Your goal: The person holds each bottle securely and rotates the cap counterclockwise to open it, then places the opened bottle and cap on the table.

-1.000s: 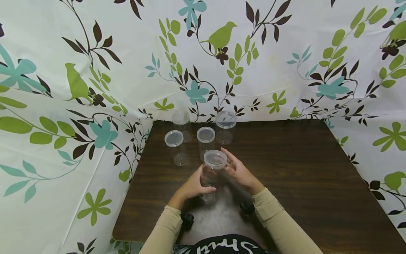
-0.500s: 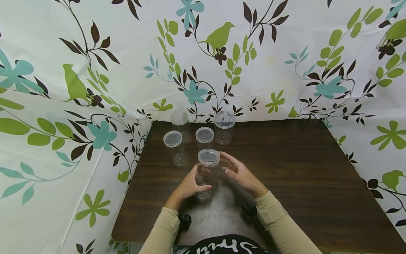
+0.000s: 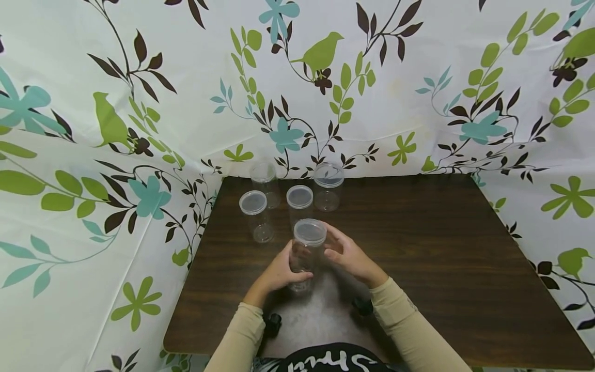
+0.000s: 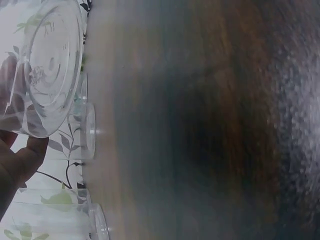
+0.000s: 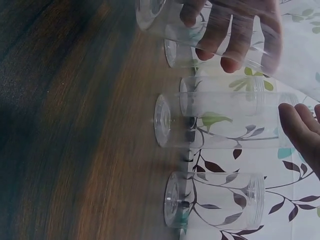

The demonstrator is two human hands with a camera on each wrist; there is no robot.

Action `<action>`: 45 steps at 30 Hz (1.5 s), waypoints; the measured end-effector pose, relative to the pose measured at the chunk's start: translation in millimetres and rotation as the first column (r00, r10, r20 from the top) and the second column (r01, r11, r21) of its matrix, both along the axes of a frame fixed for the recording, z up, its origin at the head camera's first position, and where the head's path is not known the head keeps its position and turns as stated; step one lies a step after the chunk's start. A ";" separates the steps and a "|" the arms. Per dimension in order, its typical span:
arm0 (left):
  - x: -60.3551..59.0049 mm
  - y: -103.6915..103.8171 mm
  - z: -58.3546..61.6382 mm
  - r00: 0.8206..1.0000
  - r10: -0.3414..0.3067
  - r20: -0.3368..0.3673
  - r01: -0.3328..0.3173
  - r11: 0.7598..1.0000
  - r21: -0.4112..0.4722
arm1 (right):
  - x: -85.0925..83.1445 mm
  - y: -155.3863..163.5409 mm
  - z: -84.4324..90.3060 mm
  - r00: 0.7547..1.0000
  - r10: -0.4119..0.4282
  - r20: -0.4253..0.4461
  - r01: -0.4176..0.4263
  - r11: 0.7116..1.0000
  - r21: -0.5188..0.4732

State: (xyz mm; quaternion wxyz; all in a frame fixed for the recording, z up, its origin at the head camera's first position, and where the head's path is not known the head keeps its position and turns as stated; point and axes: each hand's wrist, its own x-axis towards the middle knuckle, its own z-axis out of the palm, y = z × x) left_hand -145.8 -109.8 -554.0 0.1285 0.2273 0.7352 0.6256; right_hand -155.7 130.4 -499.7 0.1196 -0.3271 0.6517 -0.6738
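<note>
Clear plastic lidded jar (image 3: 306, 251) is gripped around its body by the left hand (image 3: 279, 272); the right hand (image 3: 349, 254) hovers open-fingered beside its lid, nearer than four similar jars (image 3: 300, 204).

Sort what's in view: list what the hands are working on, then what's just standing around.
In hand:
- clear lidded jar, lifted off the table
- left hand, gripping the jar's body
- right hand, fingers at the jar's lid

Standing by:
- four other clear lidded jars behind it
- brown table
- floral cloth backdrop
</note>
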 end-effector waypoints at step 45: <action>-5.2 -11.4 2.6 0.999 0.041 -0.027 -0.042 0.999 -0.030 | -0.5 -0.9 4.6 0.996 -0.081 0.035 0.079 0.995 0.062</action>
